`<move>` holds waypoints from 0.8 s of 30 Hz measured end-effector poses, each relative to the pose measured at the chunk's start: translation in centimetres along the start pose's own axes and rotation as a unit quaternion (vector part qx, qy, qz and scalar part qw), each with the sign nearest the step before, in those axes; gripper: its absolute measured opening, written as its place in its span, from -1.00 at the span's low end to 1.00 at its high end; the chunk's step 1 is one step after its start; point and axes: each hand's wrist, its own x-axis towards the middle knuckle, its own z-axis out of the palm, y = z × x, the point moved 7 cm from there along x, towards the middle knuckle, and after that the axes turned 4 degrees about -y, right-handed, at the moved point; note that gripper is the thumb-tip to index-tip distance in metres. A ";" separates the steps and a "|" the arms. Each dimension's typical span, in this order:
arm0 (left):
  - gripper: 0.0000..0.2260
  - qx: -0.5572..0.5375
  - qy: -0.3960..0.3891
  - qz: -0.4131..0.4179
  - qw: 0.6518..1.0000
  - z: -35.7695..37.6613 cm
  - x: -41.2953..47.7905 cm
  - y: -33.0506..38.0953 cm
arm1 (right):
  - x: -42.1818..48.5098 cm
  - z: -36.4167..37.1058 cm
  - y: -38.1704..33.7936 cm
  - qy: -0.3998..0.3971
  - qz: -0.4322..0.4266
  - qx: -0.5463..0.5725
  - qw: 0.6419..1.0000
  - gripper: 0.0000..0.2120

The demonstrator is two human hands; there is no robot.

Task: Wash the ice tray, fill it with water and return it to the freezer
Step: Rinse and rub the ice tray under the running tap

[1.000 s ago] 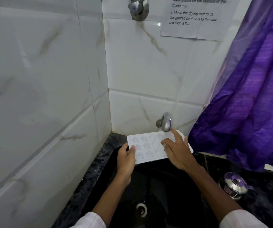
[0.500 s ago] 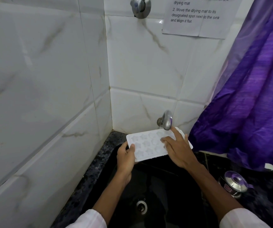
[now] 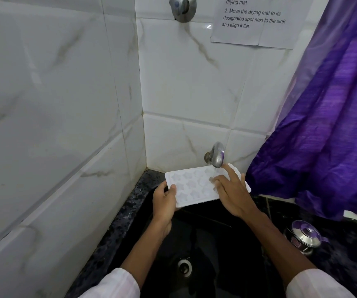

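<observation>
A white ice tray [image 3: 191,186] with star-shaped cups is held level over the black sink [image 3: 205,237], right under the metal tap [image 3: 217,155]. My left hand [image 3: 164,201] grips the tray's near left corner, thumb on top. My right hand [image 3: 231,190] lies on the tray's right half with fingers spread and fairly straight, the fingertips rubbing the cups. A thin stream of water seems to fall from the tap onto the tray by my right fingers.
White marble tiles form a corner behind and to the left. A tap valve [image 3: 183,7] and a paper notice [image 3: 257,20] are on the back wall. A purple curtain [image 3: 328,117] hangs at right. A small steel lidded pot [image 3: 305,235] sits on the dark counter right of the sink. The drain [image 3: 185,266] is below.
My right fingers have shifted slightly across the tray's cups. The tray and left hand stay in the same place under the tap.
</observation>
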 end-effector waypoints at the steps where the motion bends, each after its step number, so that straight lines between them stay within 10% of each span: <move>1: -0.76 0.000 0.001 0.000 1.000 -0.1 0.0 0.0 | -0.1 -0.3 0.0 0.011 0.013 0.037 0.999 -0.69; 24: -0.77 -0.013 0.028 -0.006 1.000 -0.4 0.8 0.1 | -0.9 0.4 0.7 -0.021 -0.011 -0.023 0.999 -0.69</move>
